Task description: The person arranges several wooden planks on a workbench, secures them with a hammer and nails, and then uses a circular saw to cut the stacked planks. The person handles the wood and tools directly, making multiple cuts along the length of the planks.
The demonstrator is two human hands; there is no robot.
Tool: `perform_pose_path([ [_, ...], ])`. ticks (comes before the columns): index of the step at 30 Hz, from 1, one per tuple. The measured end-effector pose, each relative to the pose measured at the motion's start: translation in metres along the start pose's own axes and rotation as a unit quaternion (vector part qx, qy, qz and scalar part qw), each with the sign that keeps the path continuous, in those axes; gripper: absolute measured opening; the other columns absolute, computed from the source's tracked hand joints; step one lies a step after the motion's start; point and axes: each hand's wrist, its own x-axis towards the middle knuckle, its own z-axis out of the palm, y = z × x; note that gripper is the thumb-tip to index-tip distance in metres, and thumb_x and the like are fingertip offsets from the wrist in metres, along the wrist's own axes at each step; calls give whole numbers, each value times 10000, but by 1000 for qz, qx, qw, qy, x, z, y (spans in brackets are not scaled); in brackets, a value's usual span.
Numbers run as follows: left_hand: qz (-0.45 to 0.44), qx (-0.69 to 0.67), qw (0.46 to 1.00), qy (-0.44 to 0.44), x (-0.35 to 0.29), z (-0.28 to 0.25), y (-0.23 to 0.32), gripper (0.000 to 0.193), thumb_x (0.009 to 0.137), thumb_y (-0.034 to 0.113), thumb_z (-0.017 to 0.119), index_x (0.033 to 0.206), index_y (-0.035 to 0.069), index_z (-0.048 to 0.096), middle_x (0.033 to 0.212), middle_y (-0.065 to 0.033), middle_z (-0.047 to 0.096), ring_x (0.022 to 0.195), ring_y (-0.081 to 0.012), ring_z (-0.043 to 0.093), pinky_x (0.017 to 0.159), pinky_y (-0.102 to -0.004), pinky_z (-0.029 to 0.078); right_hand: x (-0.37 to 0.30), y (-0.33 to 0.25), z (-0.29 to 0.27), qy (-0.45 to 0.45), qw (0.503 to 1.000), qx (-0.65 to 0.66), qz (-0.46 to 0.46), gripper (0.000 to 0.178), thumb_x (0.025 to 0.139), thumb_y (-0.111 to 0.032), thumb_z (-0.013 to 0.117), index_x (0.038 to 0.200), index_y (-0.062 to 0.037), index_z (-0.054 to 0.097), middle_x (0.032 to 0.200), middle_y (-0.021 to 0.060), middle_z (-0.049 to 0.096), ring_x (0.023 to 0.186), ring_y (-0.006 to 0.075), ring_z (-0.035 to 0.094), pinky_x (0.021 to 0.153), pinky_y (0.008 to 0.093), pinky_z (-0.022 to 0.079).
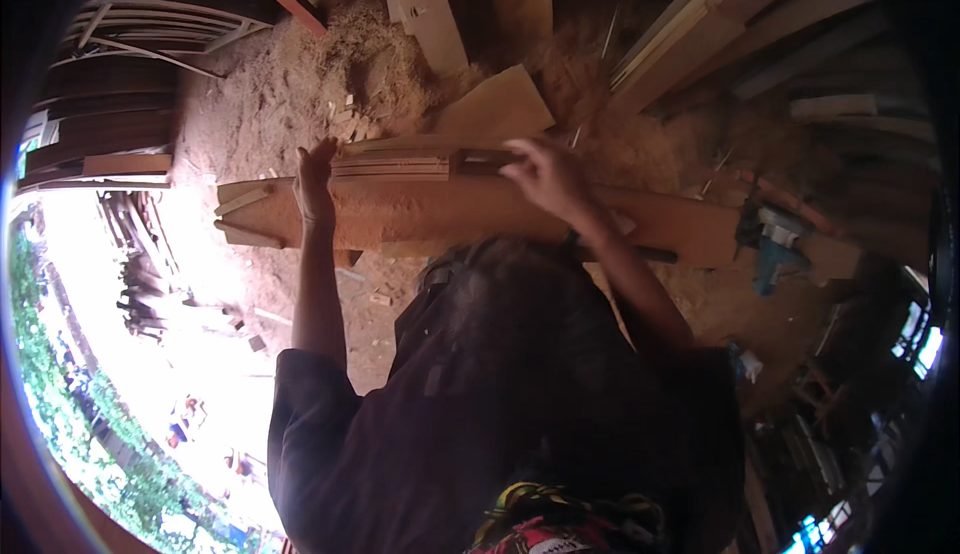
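Note:
A stack of narrow wooden strips (392, 168) lies across the long plank bench (420, 216), which is dusted with orange sawdust. At the left end of the strips my left hand (314, 182) is upright, its fingers stretched out and nothing seen in its palm. Whether it touches the strip ends I cannot tell. Over the right end of the strips hovers my right hand (545, 176), slightly blurred, with its fingers apart and nothing visible in them. Along the far side of the stack runs a longer thin board (430, 142).
A blue power tool (775, 252) rests at the bench's right end. Two wood pieces form a V-shaped stop (245, 232) at the left end. Beyond the bench are a loose board (497, 106), a sawdust heap (350, 54) and leaning planks (690, 29).

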Motion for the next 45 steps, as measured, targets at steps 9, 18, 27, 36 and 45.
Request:
perform_pose_path([
  [9,-14,-188,980,69,-8,65,-34,838,1142,668,287,977,1,766,1106,-130,769,1158,-242,659,1172,-402,382,53,5,97,-97,992,-11,-84,678,869,-310,912,1434,-54,639,1394,215,668,1308,395,647,1090,457,525],
  [18,-58,-239,944,220,-1,103,-15,819,1121,628,443,661,1,697,675,-125,701,700,-204,656,790,-326,522,64,99,135,-74,980,187,-3,680,813,-417,940,1365,-96,708,1344,191,713,1256,393,678,1049,460,561],
  [27,-34,-250,944,214,-41,107,73,859,1096,722,380,622,50,628,618,-106,664,645,-189,633,743,-299,514,31,-26,53,-40,986,-114,-114,713,726,-431,990,1297,-79,750,1231,177,776,1133,367,747,962,434,601],
  [36,112,-226,955,158,-96,89,226,1000,1022,881,153,724,64,646,636,-87,642,652,-197,638,689,-266,509,-4,-161,-35,26,954,-79,-289,530,722,-431,976,1055,-77,765,868,146,754,824,365,764,729,437,601],
  [45,407,-248,878,-50,-125,29,370,921,1036,802,175,1006,42,695,862,-112,725,719,-191,698,705,-323,576,-47,-257,-146,40,904,54,-423,505,708,-317,1006,1054,-36,768,917,115,764,811,245,764,758,372,588],
])
